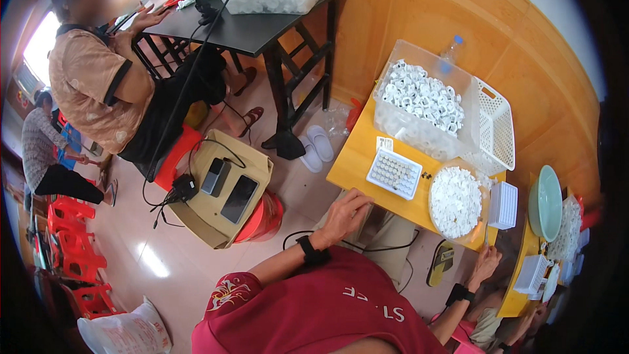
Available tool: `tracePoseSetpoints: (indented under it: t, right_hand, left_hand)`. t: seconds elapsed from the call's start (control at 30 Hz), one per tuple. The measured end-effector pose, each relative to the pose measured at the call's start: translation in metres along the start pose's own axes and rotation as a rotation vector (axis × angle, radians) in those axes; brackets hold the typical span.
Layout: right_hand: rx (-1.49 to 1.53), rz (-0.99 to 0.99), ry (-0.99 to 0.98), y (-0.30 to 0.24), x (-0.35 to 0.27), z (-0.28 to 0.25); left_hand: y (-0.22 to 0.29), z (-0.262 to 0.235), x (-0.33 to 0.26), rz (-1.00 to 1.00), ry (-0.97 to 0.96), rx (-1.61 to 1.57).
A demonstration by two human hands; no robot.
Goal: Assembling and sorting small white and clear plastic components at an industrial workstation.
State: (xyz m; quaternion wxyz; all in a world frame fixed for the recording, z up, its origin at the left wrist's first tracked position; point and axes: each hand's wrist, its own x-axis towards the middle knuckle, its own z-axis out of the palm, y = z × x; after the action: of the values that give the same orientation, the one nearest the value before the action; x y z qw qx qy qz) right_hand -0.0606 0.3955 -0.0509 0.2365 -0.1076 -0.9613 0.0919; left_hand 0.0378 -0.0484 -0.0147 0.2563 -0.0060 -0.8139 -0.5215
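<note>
My left hand (345, 215) is at the front edge of the yellow table (354, 174), its fingers bent together; anything between the fingertips is too small to make out. My right hand (485, 264), lower at the table's right corner, is closed on a thin, light stick-like tool (486, 238). Ahead of my left hand lies a shallow white tray (373, 179) with rows of small round parts. To its right, a few tiny dark pieces (426, 175) sit beside a round bowl (432, 213) heaped with small white plastic pieces (457, 200).
Behind the tray stands a clear bin (409, 137) of white ring-like parts, beside a white basket (503, 124). Stacked white trays (503, 205) stand at the right edge. Left are a cardboard box (209, 219) with a phone (240, 199), and a seated person (105, 92). Cables cross the floor.
</note>
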Motion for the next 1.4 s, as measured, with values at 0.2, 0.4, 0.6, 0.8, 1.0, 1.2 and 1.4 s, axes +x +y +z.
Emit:
tracePoseSetpoints:
  t: [0.2,0.4,0.6,0.8,1.0,1.2,1.4]
  right_hand:
    - [-0.097,-0.003,0.050,0.003,0.000,-0.004]
    - [-0.036,0.030,0.041,-0.012,0.001,-0.012]
    - [-0.095,-0.003,0.024,-0.004,0.003,-0.005]
    - [-0.088,0.010,0.007,-0.007,0.005,-0.001]
    - [-0.035,-0.015,0.015,-0.006,0.005,0.000]
    - [-0.029,-0.043,0.021,0.004,0.000,-0.005]
    - [-0.033,-0.029,0.072,-0.011,-0.003,-0.010]
  left_hand:
    - [-0.003,0.002,0.000,0.008,-0.020,0.022]
    - [-0.006,0.002,-0.001,-0.026,-0.011,0.012]
    - [-0.006,0.003,0.002,0.022,0.017,-0.008]
    - [-0.007,-0.001,0.002,-0.005,0.015,0.006]
    - [-0.009,-0.003,0.000,-0.013,0.026,-0.002]
    - [-0.009,-0.017,0.020,-0.074,0.131,0.070]
    - [-0.006,-0.038,0.058,-0.091,0.168,0.015]
